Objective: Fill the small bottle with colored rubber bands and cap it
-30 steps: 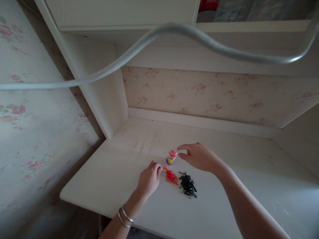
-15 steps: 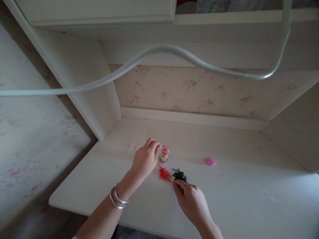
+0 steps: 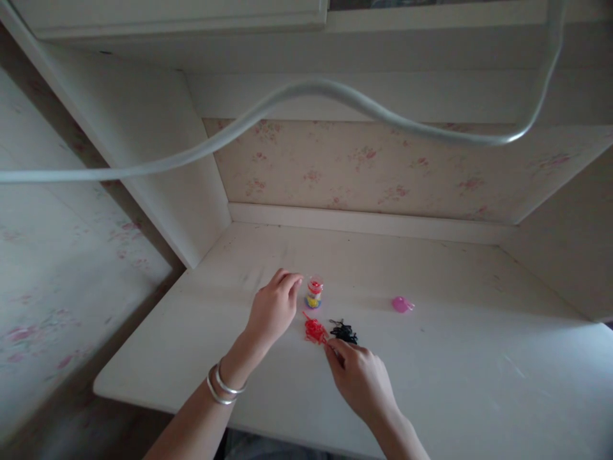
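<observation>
By the small jar (image 3: 315,292), the left hand (image 3: 274,310) is held half open and empty. The right hand (image 3: 358,378) is pinched, perhaps on a piece, at the red pile (image 3: 314,331).

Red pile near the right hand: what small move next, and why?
Probably pinch one red piece: the right hand is at the edge of the red pile, beside the black pile, and the left hand rests next to the small jar.
</observation>
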The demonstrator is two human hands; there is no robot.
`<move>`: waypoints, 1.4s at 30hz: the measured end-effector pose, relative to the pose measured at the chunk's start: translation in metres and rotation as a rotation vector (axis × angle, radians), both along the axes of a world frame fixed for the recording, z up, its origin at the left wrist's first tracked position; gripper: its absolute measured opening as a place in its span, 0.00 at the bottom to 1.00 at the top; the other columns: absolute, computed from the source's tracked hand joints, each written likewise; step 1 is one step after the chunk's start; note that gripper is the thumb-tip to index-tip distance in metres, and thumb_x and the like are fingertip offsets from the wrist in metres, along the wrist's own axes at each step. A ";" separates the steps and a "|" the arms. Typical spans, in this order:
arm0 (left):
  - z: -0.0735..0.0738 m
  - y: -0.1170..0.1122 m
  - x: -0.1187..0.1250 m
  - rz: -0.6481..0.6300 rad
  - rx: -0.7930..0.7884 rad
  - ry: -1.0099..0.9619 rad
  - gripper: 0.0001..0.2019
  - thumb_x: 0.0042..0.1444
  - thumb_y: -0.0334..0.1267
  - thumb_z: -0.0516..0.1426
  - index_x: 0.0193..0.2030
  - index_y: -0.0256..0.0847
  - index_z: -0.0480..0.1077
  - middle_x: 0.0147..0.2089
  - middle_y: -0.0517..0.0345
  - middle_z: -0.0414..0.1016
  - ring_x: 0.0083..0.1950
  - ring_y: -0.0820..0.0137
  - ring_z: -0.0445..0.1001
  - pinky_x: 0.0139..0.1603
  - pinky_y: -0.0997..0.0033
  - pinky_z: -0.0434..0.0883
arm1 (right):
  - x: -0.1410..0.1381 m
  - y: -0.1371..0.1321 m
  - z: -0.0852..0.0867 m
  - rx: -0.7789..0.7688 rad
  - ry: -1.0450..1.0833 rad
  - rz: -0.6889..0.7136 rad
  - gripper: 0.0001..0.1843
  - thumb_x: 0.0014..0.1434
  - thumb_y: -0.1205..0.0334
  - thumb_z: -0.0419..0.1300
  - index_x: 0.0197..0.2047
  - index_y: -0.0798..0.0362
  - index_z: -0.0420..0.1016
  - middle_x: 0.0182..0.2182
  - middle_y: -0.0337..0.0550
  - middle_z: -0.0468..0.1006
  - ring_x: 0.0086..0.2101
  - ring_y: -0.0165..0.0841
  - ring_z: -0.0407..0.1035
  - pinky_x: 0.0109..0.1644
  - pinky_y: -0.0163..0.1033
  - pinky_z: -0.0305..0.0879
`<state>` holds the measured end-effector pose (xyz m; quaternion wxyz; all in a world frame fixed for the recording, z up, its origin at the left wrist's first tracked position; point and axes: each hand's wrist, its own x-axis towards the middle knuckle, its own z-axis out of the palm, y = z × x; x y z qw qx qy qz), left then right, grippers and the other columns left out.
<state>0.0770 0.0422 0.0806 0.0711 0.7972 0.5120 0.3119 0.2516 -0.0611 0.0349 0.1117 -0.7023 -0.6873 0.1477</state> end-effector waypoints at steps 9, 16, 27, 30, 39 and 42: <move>-0.059 -0.044 -0.018 -0.016 -0.235 -0.163 0.11 0.64 0.37 0.48 0.42 0.43 0.71 0.40 0.54 0.74 0.40 0.69 0.74 0.42 0.72 0.70 | -0.035 0.055 0.017 -0.084 -0.202 0.058 0.17 0.65 0.56 0.47 0.42 0.48 0.76 0.36 0.48 0.81 0.35 0.41 0.76 0.36 0.37 0.65; -0.078 -0.069 -0.021 0.001 -0.348 -0.032 0.15 0.66 0.37 0.44 0.38 0.44 0.72 0.36 0.58 0.73 0.35 0.72 0.73 0.37 0.75 0.68 | -0.060 0.074 0.011 -0.128 -0.266 0.058 0.16 0.62 0.64 0.48 0.38 0.56 0.78 0.36 0.59 0.79 0.37 0.45 0.76 0.37 0.43 0.67; -0.090 -0.071 -0.025 -0.054 -0.277 0.041 0.11 0.65 0.34 0.47 0.41 0.45 0.71 0.37 0.58 0.73 0.37 0.71 0.73 0.39 0.74 0.68 | -0.034 0.056 0.022 -0.184 -0.296 0.052 0.17 0.63 0.57 0.49 0.37 0.49 0.79 0.35 0.51 0.80 0.36 0.45 0.76 0.36 0.42 0.66; -0.090 -0.072 -0.024 -0.051 -0.271 0.068 0.12 0.65 0.34 0.47 0.40 0.45 0.71 0.37 0.59 0.73 0.37 0.71 0.73 0.40 0.74 0.68 | -0.030 0.052 0.021 -0.194 -0.315 0.072 0.18 0.64 0.60 0.46 0.37 0.49 0.79 0.35 0.52 0.80 0.36 0.44 0.76 0.36 0.41 0.65; -0.094 -0.073 -0.025 -0.064 -0.260 0.023 0.09 0.64 0.33 0.49 0.40 0.44 0.71 0.38 0.59 0.73 0.38 0.70 0.73 0.41 0.72 0.68 | -0.027 0.036 0.016 -0.191 -0.280 0.076 0.19 0.65 0.52 0.48 0.40 0.48 0.79 0.38 0.52 0.80 0.37 0.41 0.75 0.38 0.39 0.64; -0.090 -0.074 -0.024 -0.060 -0.267 0.027 0.10 0.64 0.33 0.49 0.40 0.44 0.71 0.38 0.59 0.73 0.39 0.70 0.73 0.41 0.72 0.68 | -0.025 0.032 0.010 -0.168 -0.278 0.062 0.17 0.65 0.56 0.48 0.41 0.45 0.79 0.36 0.49 0.80 0.37 0.40 0.75 0.37 0.38 0.63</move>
